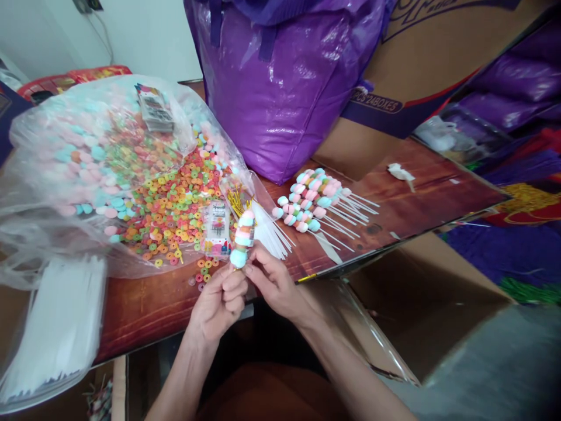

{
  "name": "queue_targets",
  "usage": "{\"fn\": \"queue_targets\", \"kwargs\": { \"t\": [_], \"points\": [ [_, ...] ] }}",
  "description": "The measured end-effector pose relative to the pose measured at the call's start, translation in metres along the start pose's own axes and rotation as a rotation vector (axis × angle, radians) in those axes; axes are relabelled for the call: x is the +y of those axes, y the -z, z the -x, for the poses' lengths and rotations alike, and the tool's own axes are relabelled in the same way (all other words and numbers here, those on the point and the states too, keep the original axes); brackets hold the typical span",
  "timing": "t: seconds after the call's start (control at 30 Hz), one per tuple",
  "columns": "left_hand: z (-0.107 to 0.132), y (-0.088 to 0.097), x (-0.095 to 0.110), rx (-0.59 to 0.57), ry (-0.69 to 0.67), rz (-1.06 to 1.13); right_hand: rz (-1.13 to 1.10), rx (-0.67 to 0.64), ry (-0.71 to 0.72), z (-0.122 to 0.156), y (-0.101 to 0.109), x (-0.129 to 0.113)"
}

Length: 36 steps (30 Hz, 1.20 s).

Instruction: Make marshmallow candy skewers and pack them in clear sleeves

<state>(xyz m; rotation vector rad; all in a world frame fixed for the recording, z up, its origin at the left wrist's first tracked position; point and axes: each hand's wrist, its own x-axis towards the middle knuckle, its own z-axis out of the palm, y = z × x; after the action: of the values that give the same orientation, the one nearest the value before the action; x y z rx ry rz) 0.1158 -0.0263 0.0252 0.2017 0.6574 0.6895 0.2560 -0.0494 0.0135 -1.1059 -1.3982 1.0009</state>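
A marshmallow skewer (244,238), with pink, blue and white marshmallows and a printed clear wrapper around it, stands upright in front of me. My left hand (224,301) is closed around its lower end, just under the bottom blue marshmallow. Thumb and fingers of my right hand (274,285) pinch at the same spot from the right. A bit of gold, like a twist tie, shows between the fingertips; the stick is hidden by my hands. Just behind lie gold twist ties (238,200), white sticks (272,231) and a stack of printed clear bags (217,225).
Finished marshmallow skewers (309,196) lie piled on the wooden table (144,307). A large clear plastic bag (39,140) holds marshmallows and ring gummies (170,199). More white sticks (56,321) are at left. A purple bag (289,88) and cardboard box (429,64) stand behind.
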Motion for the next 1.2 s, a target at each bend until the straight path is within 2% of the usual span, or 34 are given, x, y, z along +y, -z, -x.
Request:
{"fn": "queue_targets", "kwargs": {
  "t": [0.03, 0.1, 0.2, 0.27, 0.33, 0.43, 0.5, 0.53, 0.6, 0.7, 0.8, 0.87, 1.03, 1.13, 1.2],
  "points": [
    [0.001, -0.001, -0.001, -0.008, -0.008, -0.045, 0.036, -0.028, 0.024, -0.001, 0.002, 0.000],
    [0.000, -0.001, -0.007, 0.026, -0.126, -0.184, 0.162, -0.010, 0.062, 0.000, 0.002, 0.001],
    [-0.004, -0.001, -0.019, 0.186, -0.469, -0.451, 0.370, 0.134, 0.070, 0.003, -0.005, 0.004],
    [-0.005, 0.002, -0.025, 0.273, -0.645, -0.624, 0.387, 0.173, 0.010, 0.004, -0.008, 0.004],
    [-0.006, 0.004, -0.027, 0.301, -0.705, -0.722, 0.263, 0.129, -0.111, 0.003, -0.008, 0.003],
    [-0.007, 0.006, -0.024, 0.266, -0.609, -0.652, -0.022, 0.008, -0.322, 0.001, -0.004, 0.004],
    [-0.009, 0.006, -0.019, 0.229, -0.474, -0.492, -0.046, 0.016, -0.339, 0.003, -0.003, 0.005],
    [-0.011, 0.005, -0.016, 0.217, -0.406, -0.403, 0.022, 0.058, -0.276, 0.004, -0.003, 0.007],
    [-0.013, 0.003, -0.011, 0.211, -0.296, -0.253, 0.243, 0.154, -0.060, 0.009, -0.004, 0.009],
    [-0.015, 0.000, -0.009, 0.207, -0.227, -0.152, 0.526, 0.217, 0.249, 0.015, -0.005, 0.016],
    [-0.012, -0.003, -0.012, 0.189, -0.223, -0.125, 0.678, 0.246, 0.418, 0.016, -0.003, 0.023],
    [-0.010, -0.006, -0.016, 0.173, -0.229, -0.123, 0.723, 0.244, 0.461, 0.015, -0.003, 0.023],
    [-0.009, -0.012, -0.023, 0.178, -0.239, -0.154, 0.656, 0.292, 0.354, 0.012, -0.005, 0.009],
    [-0.008, -0.014, -0.022, 0.118, -0.236, -0.179, 0.456, 0.300, 0.177, 0.015, -0.006, -0.005],
    [-0.005, -0.016, -0.019, 0.047, -0.288, -0.208, 0.290, 0.284, 0.051, 0.018, -0.005, -0.015]
  ]
}}
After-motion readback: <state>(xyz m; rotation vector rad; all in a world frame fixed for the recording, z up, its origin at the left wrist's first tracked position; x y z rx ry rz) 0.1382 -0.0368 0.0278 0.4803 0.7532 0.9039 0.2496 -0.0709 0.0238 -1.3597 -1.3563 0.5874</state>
